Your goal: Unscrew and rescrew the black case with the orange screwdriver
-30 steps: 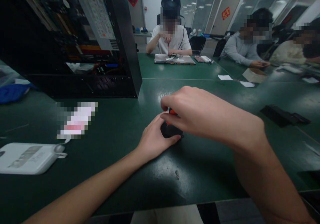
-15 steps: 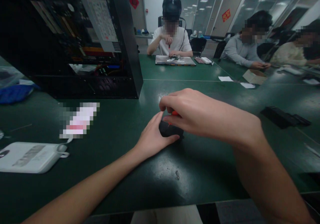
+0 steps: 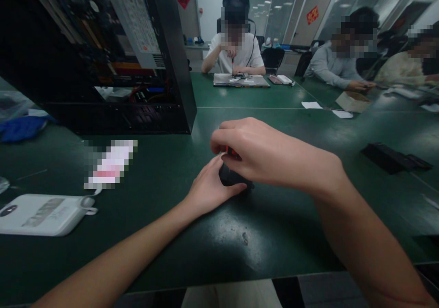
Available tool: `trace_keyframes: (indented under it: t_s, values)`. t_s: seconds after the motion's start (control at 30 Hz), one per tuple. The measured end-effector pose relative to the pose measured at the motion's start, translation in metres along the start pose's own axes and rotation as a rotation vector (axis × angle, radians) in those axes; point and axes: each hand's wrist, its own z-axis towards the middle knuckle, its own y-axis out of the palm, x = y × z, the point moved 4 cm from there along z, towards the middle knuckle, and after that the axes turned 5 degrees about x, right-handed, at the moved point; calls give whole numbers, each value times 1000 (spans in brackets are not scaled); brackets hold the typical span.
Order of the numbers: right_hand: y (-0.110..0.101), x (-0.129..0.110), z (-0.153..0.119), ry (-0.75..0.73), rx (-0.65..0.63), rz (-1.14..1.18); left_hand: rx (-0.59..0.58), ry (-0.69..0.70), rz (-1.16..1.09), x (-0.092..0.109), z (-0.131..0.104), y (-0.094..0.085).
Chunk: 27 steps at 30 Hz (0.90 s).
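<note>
A small black device (image 3: 233,176), rounded like a computer mouse, rests on the green table (image 3: 144,253). My left hand (image 3: 209,186) steadies it from the left, thumb along the near side and fingers round the far side. Above it, my right hand (image 3: 255,150) is bent at the wrist, its fingers closed on the red-and-black handle of a screwdriver (image 3: 233,151). The handle mostly hides in my fingers, and the tool's tip is out of sight behind my right hand.
An open black computer case (image 3: 151,118) stands at the back left. A white power bank (image 3: 51,214) is cabled to a blurred-out phone (image 3: 113,164). Blue gloves (image 3: 22,128) lie far left, a black object (image 3: 394,159) right. Across the table sits a co-worker (image 3: 236,54); others sit right.
My right hand has shifted slightly left and up over the black device, its fingers turned around the handle. The left hand keeps its hold. The view has tilted slightly.
</note>
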Motion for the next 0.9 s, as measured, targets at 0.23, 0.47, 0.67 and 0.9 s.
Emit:
trace_keyframes:
  t_s: [0.23, 0.47, 0.67, 0.9]
  values:
    - [-21, 17, -14, 79, -6, -36, 14, -13, 67, -3, 0, 0]
    - [-24, 36, -18, 168, -48, -70, 11, -36, 109, -8, -2, 3]
    - [-21, 34, -16, 147, -77, -40, 11, -26, 109, -6, -2, 3]
    - [-20, 35, -16, 141, -74, -52, 6, -35, 101, -5, -2, 3]
